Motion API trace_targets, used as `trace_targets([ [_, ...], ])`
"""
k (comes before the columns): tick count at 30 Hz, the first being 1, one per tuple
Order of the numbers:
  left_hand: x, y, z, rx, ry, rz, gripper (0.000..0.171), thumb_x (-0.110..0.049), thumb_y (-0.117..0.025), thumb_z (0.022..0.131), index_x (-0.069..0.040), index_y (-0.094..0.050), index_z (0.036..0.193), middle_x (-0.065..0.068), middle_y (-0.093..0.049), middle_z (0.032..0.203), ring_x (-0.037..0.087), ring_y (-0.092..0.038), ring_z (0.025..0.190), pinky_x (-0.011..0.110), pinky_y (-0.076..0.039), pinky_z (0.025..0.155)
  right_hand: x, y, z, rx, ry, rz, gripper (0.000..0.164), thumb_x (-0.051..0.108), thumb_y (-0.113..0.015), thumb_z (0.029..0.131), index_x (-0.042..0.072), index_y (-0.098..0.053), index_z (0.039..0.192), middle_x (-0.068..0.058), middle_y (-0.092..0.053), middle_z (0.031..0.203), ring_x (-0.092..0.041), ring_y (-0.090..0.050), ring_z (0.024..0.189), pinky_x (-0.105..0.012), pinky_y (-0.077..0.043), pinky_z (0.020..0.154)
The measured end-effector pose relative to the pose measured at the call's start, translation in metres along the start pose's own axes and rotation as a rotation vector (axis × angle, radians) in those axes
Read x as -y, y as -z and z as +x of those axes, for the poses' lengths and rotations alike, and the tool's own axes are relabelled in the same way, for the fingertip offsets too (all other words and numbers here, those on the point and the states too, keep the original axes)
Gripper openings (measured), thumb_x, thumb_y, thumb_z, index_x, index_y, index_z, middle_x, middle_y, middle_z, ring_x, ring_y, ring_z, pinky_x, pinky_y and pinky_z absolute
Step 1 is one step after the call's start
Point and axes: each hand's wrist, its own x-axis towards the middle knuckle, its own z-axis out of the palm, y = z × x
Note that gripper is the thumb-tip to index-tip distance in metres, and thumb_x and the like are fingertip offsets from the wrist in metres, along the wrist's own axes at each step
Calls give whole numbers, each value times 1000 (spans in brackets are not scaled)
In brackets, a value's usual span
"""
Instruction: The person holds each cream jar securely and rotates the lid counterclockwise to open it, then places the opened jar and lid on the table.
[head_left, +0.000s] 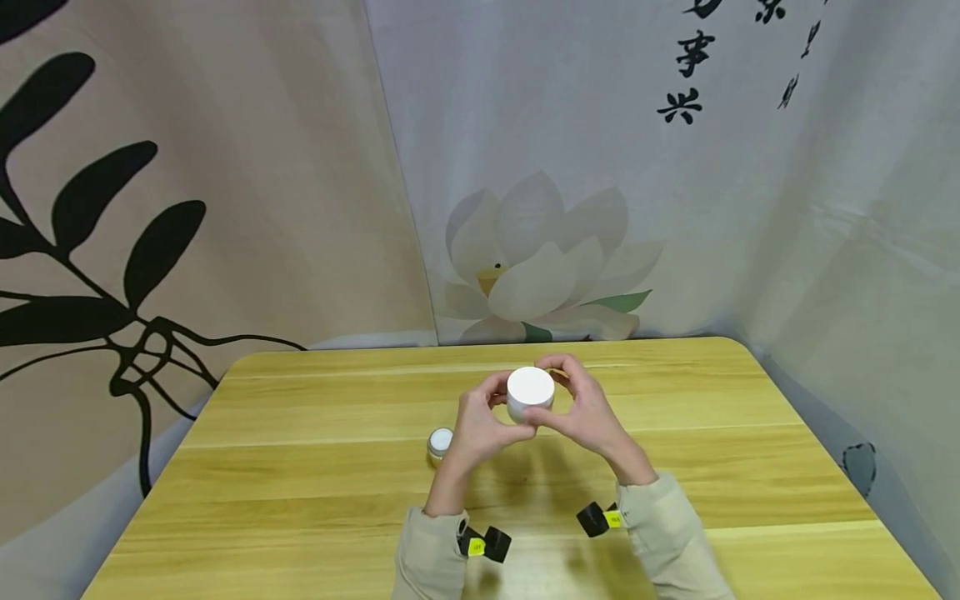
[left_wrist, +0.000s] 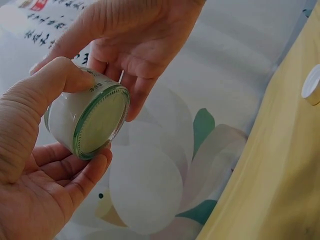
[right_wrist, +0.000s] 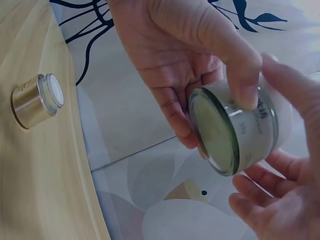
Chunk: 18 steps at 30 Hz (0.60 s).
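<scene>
Both hands hold a round cosmetic jar point(head_left: 530, 388) above the table, its white lid point(head_left: 531, 385) toward the head camera. Its clear, greenish glass base point(left_wrist: 102, 122) and printed label point(right_wrist: 255, 132) show in the wrist views. My left hand point(head_left: 480, 429) grips the jar's body, thumb on the label side and fingers at the opposite side near the base. My right hand point(head_left: 588, 412) curls around the lid end, its thumb against the near side; its finger contact is partly hidden. Beside the left wrist on the table stands a smaller gold jar point(right_wrist: 35, 102) with a white top.
The light wooden table point(head_left: 300, 483) reaches back to a hanging cloth point(head_left: 750, 250) printed with a lotus and dark writing. Black wrist devices with yellow tags, including one device point(head_left: 497, 544), are strapped at both sleeves.
</scene>
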Motion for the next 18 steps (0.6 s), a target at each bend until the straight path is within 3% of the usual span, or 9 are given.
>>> trace_targets([
  [3,1,1,0,0,-3,-2,49,8,-73,67,13,-56,112,23,-62,108,32,-58,94,43,-50,85,-1,0,0,11,20,-5,45,1,-76,75,-1,-55,115,-15,-52,118,-28,-49,111,-48,-38,100],
  [7,3,1,0,2,-12,1,48,6,-73,68,13,-56,112,23,-62,107,32,-59,94,42,-50,84,-11,3,0,49,82,-7,50,1,-71,80,1,-54,127,-14,-50,122,-25,-50,110,-41,-42,98],
  [12,2,1,0,0,-15,0,49,7,-73,68,13,-56,113,24,-61,109,34,-59,96,45,-49,86,-12,3,0,53,65,11,59,0,-69,80,-2,-43,133,-19,-46,129,-32,-45,119,-50,-36,101],
  [18,1,1,0,0,5,1,51,9,-73,67,14,-55,114,24,-61,109,33,-58,96,45,-49,86,-12,0,1,10,-1,30,47,3,-76,76,-1,-52,116,-15,-50,117,-29,-47,114,-55,-34,101],
])
